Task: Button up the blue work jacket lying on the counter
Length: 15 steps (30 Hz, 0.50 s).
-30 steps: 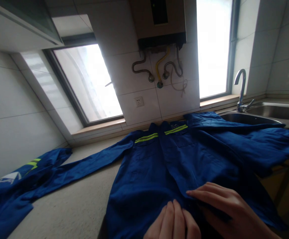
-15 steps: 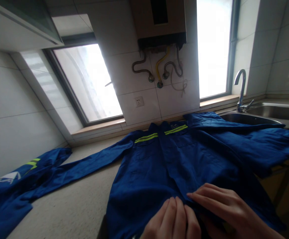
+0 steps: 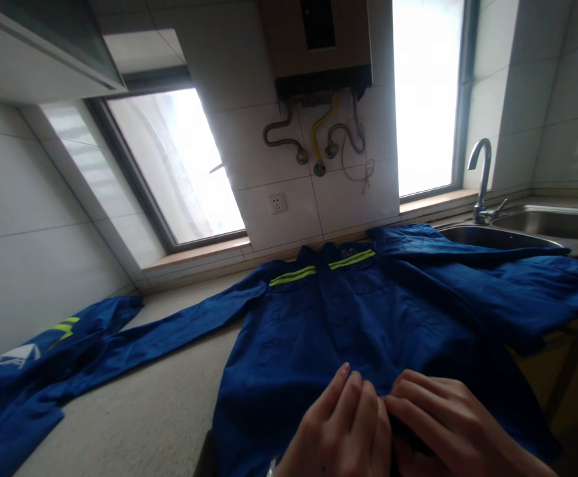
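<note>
A blue work jacket [image 3: 289, 344] with yellow-green reflective stripes across its chest lies spread on the counter, collar toward the wall. At the lower front placket my left hand [image 3: 343, 424] has its fingers bent and pressed together on the cloth. Close beside it, my right hand [image 3: 443, 411] is closed on the other side of the front opening. The two hands' fingertips nearly meet. Whatever small part of the jacket is between the fingers is hidden behind the hands. One sleeve [image 3: 179, 334] stretches out to the left.
Another blue garment [image 3: 15, 397] with a white logo lies at the left on the speckled counter [image 3: 134, 424]. A sink [image 3: 552, 222] with a faucet [image 3: 482, 179] stands at the right. A water heater [image 3: 321, 46] with pipes hangs on the tiled wall above a socket [image 3: 278, 203].
My left hand has moved up and slightly right along the jacket's front. My right hand has shifted slightly, its fingers more curled, and the hands are closer together.
</note>
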Each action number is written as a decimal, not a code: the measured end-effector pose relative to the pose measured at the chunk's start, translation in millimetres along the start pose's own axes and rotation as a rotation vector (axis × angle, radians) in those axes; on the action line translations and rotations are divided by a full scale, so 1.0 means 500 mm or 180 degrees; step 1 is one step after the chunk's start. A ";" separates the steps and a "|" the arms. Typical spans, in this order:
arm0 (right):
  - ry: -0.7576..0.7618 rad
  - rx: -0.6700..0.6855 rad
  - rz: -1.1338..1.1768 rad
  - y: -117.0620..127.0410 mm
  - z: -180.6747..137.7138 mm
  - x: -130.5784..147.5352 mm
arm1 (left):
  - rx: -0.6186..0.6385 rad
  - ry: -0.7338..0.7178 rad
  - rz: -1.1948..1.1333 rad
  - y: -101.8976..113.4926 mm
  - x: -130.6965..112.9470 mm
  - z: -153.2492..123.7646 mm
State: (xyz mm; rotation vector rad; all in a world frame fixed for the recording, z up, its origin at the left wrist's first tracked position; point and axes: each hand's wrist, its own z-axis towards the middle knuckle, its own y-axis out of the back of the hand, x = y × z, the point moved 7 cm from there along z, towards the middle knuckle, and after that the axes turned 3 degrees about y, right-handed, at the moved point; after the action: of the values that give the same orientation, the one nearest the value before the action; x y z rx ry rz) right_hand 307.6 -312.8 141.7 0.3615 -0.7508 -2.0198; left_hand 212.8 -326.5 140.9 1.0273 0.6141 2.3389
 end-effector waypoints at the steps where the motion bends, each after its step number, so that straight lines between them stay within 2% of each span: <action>1: 0.0022 0.0026 -0.0043 -0.003 0.000 0.001 | -0.0044 0.0001 -0.0047 -0.001 -0.001 -0.002; 8: 0.0124 -0.0031 -0.0117 -0.004 0.003 0.008 | -0.0200 -0.0137 -0.0125 0.006 0.000 0.004; 12: 0.0158 -0.0175 -0.0150 0.003 -0.006 0.004 | -0.0247 0.0006 -0.0049 0.003 0.002 0.003; 15: 0.0422 0.0025 -0.0455 -0.004 -0.043 -0.007 | -0.0300 0.0030 0.0053 -0.010 -0.020 -0.016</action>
State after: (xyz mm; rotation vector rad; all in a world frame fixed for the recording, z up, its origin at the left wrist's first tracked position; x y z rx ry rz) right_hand 319.3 -317.0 123.8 0.5617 -0.6666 -2.1030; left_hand 214.0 -330.5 127.9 0.9831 0.4956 2.3646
